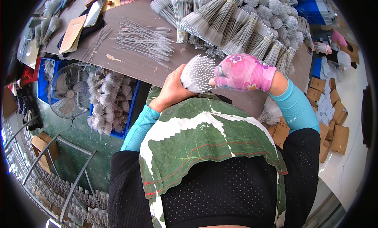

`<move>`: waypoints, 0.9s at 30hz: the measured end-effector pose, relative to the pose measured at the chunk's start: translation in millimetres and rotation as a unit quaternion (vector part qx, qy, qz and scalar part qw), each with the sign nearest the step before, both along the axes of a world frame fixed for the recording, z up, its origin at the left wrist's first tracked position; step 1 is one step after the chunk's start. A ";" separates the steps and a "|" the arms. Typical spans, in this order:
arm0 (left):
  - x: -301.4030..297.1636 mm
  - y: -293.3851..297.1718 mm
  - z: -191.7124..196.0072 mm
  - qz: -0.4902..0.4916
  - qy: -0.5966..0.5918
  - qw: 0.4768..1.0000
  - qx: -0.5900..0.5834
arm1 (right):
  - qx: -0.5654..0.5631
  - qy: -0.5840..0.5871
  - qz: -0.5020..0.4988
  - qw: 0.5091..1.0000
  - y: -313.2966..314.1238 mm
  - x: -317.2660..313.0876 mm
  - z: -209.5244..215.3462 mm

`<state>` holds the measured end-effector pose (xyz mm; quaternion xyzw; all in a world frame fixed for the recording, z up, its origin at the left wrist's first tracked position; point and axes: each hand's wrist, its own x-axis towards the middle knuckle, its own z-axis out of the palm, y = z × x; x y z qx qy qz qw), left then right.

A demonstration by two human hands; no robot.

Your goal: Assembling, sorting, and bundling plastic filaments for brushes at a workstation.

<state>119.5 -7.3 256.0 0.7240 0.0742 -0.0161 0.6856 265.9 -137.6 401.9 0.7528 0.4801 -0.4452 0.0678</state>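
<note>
My left hand (173, 87) is bare and closed around a bundle of thin wire brushes (198, 74), close to my body at the table's near edge. The white bristle ends of the bundle face up. Against its right side are the fingertips of my right hand (245, 73), which wears a pink flowered fingerless glove. Those fingers are curled in, and whatever they pinch is hidden. Farther off on the table lie loose wire brushes (143, 41), spread in a flat pile. Tied bundles of brushes (232, 25) are heaped beyond my right hand.
The brown table (134, 72) carries a phone (94, 13) and a notebook (72, 34) at the left. Below stand a fan (69, 93) and a blue crate (128, 127) of brushes. Cardboard boxes (339, 139) lie on the floor at right. Metal rails (75, 188) run lower left.
</note>
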 end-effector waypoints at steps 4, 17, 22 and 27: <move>-0.4 -1.4 -7.0 0.003 0.007 1.000 -0.016 | 0.014 -0.014 -0.003 1.000 -0.2 1.5 2.0; -1.4 0.0 -4.7 -0.019 0.030 0.999 -0.041 | 0.040 -0.007 -0.025 0.999 -6.0 1.6 -1.0; -3.2 1.7 -2.7 -0.019 0.043 0.998 -0.037 | 0.023 0.018 -0.026 0.999 -4.8 1.3 -2.6; -3.3 1.4 -2.8 -0.026 0.039 0.998 -0.030 | 0.056 -0.006 -0.031 0.998 -8.0 -3.3 -7.1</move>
